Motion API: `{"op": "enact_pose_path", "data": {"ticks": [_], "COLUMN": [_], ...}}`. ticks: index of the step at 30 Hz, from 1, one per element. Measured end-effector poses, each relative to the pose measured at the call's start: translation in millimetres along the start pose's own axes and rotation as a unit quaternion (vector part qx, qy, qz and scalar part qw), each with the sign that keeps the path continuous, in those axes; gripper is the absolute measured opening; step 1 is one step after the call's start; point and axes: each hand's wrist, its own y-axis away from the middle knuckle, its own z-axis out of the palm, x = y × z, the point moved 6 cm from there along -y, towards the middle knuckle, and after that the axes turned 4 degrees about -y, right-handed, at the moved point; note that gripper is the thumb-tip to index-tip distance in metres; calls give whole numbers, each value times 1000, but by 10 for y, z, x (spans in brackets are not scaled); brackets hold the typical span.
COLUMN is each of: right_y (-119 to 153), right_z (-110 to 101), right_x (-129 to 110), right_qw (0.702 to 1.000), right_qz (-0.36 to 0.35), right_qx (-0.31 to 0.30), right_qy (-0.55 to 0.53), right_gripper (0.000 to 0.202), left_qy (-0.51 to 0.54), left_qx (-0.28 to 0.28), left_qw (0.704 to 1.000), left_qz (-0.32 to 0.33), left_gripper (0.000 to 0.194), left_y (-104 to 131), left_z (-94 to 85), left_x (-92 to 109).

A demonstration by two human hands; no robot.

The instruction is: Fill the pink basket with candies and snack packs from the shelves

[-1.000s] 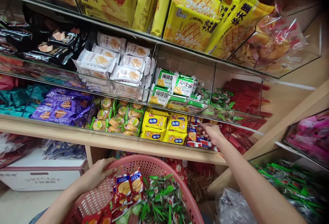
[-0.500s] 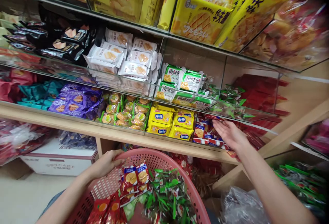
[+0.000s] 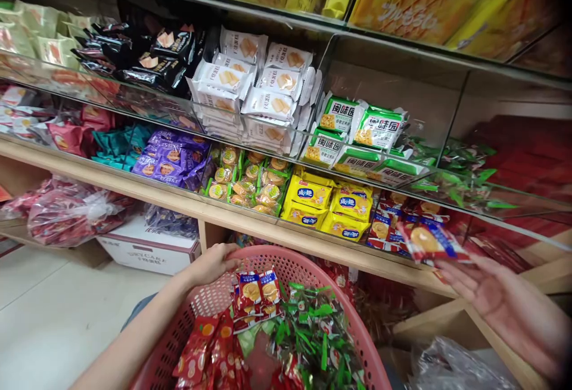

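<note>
My left hand (image 3: pixel 213 266) grips the rim of a pink plastic basket (image 3: pixel 353 318), fingers curled over its far left edge. Inside the basket lie red-and-blue cookie packets (image 3: pixel 255 294), red packets with an orange print (image 3: pixel 203 348) and clear-wrapped sweets with green ends (image 3: pixel 319 330). At the right, my right hand (image 3: pixel 487 294) pinches a red, white and blue cookie packet (image 3: pixel 431 240) by its end, in front of the lower shelf. Behind it, matching packets (image 3: pixel 386 223) fill a compartment. The right hand is blurred.
Yellow packets (image 3: pixel 308 196), round biscuits (image 3: pixel 245 184) and purple packets (image 3: pixel 172 154) lie in lower compartments behind a clear panel. White cake packets (image 3: pixel 272 107) and green-and-white packets (image 3: pixel 378 127) sit above. A white carton (image 3: pixel 147 253) stands on the floor at left; a plastic bag (image 3: pixel 456 366) lies lower right.
My right hand has drawn back from the lower shelf compartment, toward me and to the right, bringing out a cookie packet. My left hand keeps its hold on the basket. The view has shifted.
</note>
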Motion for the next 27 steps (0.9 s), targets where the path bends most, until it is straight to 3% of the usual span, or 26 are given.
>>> {"op": "enact_pose_path", "data": {"ticks": [3, 7, 9, 12, 15, 18, 22, 27], "right_y": [360, 747, 779, 687, 582, 506, 417, 297], "right_z": [366, 1276, 1637, 1950, 2063, 2079, 2095, 2180], "right_x": [354, 974, 1217, 1504, 1686, 1787, 1880, 2000], "right_qw": [989, 907, 864, 818, 792, 787, 814, 859], "right_qz": [52, 134, 127, 133, 164, 187, 182, 114], "right_qx": [-116, -360, -438, -502, -532, -530, -486, -391], "right_qy": [76, 175, 213, 247, 252, 254, 262, 311], "right_gripper": [19, 24, 28, 33, 36, 38, 36, 31], "left_qy": [-10, -21, -27, -30, -30, -36, -44, -37], "left_qx": [0, 0, 3, 6, 12, 16, 17, 13], "left_qw": [1000, 1000, 1000, 1000, 999, 999, 999, 999], "left_qz": [5, 14, 14, 3, -9, -8, -10, -16], "left_gripper": [29, 26, 25, 28, 29, 27, 25, 27], "left_y": [-8, -22, -20, -6, 10, 23, 36, 34], "left_z": [8, 20, 19, 14, 12, 7, -4, -2], "left_x": [14, 41, 46, 32, 4, -7, -8, -3]}}
